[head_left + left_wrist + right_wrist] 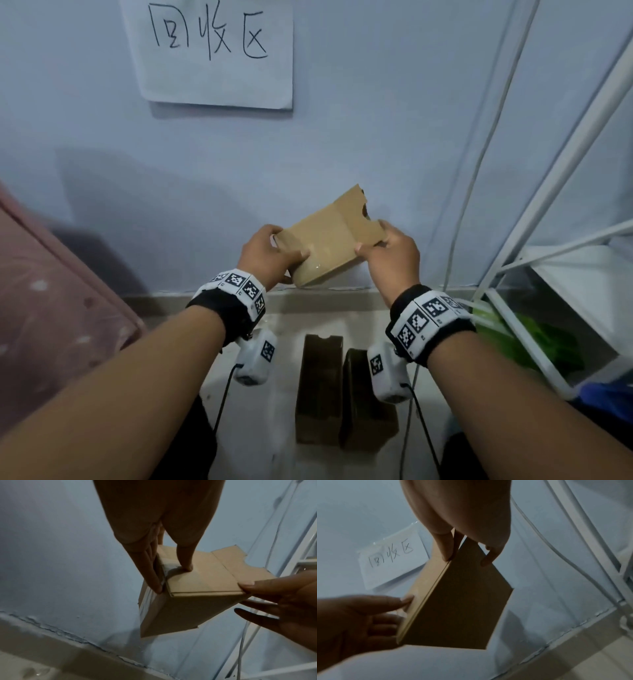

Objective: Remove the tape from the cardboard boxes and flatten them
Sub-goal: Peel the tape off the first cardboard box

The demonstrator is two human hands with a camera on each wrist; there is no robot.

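A small brown cardboard box (327, 241), pressed nearly flat, is held up in front of the wall between both hands. My left hand (270, 251) grips its left end, thumb on the top face and fingers along the side (202, 574). My right hand (390, 255) pinches its right end, thumb on top and fingers underneath (453, 601). An end flap with a torn edge (356, 200) sticks out at the far right. Clear tape glints on the near face (313, 263). Two more cardboard boxes (320, 387) (364, 401) stand on the floor below my wrists.
A paper sign with handwritten characters (212, 51) is taped to the blue wall. A white metal rack (548, 246) stands at the right, with green items (527, 339) under it and white cables (479, 164) beside it. Pink fabric (51, 308) lies at the left.
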